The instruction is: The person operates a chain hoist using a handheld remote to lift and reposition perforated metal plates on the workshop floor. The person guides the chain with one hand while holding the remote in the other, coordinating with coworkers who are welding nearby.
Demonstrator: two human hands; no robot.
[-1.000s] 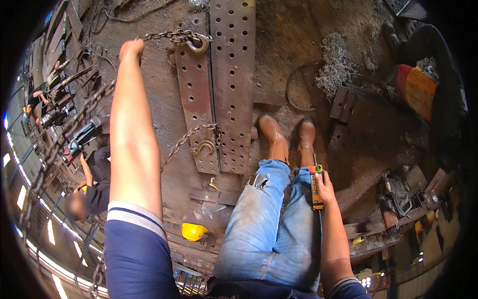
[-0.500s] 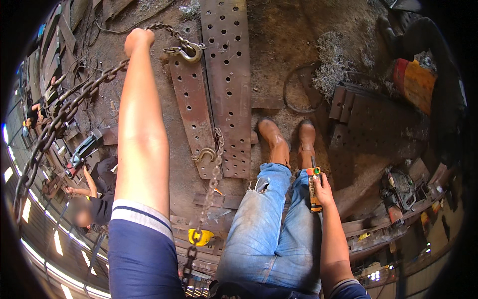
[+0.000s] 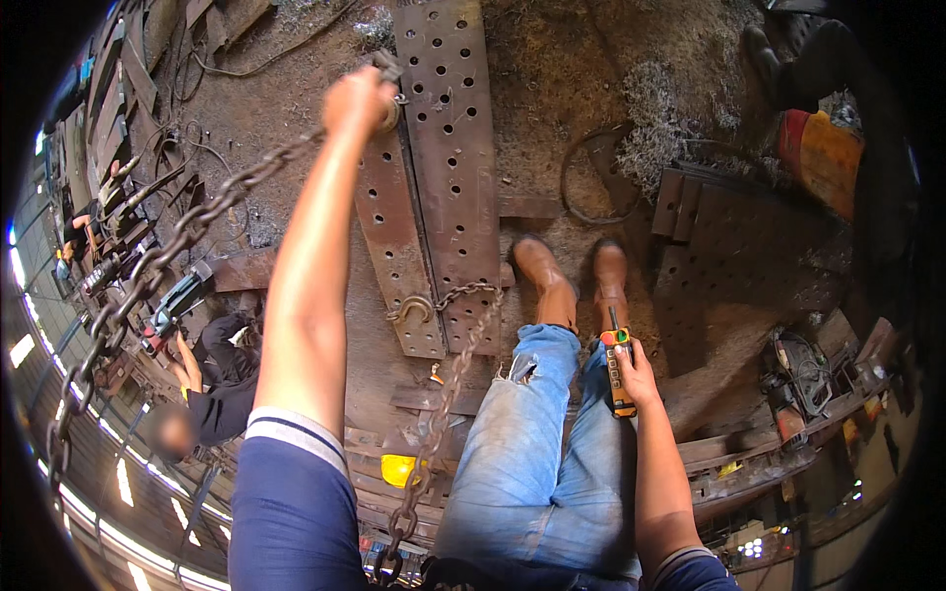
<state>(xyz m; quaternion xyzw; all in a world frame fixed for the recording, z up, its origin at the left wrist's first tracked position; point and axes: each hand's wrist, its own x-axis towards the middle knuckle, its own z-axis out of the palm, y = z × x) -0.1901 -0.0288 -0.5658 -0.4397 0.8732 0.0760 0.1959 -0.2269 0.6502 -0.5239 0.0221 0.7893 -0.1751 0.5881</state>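
My left hand (image 3: 357, 104), arm stretched out, is closed around a heavy chain (image 3: 197, 222) at the far end of a narrow drilled steel plate (image 3: 382, 212). A hook there is mostly hidden by the hand. Beside that plate lies a longer, wider drilled steel plate (image 3: 450, 148). Near the plates' close end, a second hook (image 3: 412, 309) rests on the narrow one, and its chain (image 3: 448, 389) runs over the wide plate and up toward me. By my right knee, my right hand (image 3: 641, 374) grips a yellow-and-black remote control (image 3: 619, 382) with red and green buttons.
Stacked drilled plates (image 3: 749, 241) lie to the right, beyond my boots (image 3: 609, 266). Metal shavings (image 3: 655, 128) and a cable loop (image 3: 581, 177) are on the dirt floor. A crouching person (image 3: 222, 394) works at left near a yellow hard hat (image 3: 398, 471); another person's dark-clothed leg (image 3: 838, 74) is far right.
My left hand has moved right with the chain, over the far hook at the narrow plate. The near chain has shifted right and now lies across the wide plate. The right hand stays put.
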